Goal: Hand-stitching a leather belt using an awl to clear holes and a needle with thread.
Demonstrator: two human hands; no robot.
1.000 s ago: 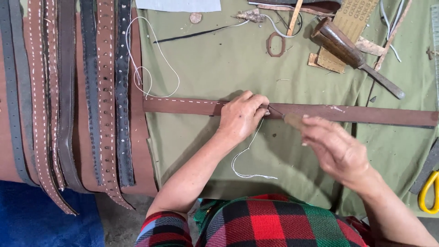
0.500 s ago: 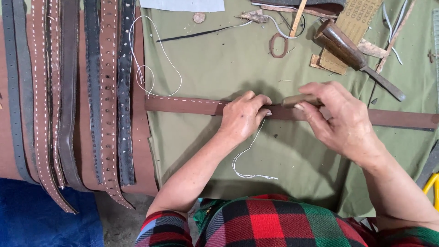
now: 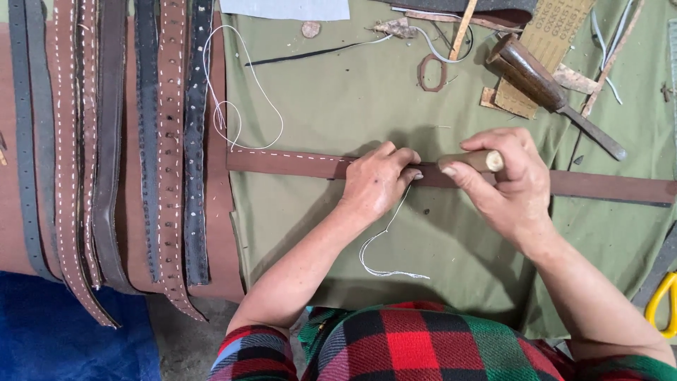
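The left hand (image 3: pixel 377 182) presses fingers flat on the brown leather strap (image 3: pixel 296 162), which lies across the green cloth (image 3: pixel 338 92). The right hand (image 3: pixel 504 180) clenches a wooden-handled tool (image 3: pixel 474 161), probably an awl, its tip hidden. Best to hold the strap firmly beside the stitch line.

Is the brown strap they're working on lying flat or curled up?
Flat: the brown strap stretches straight across the green cloth, pressed down by the left hand. The right hand grips a wooden-handled tool.
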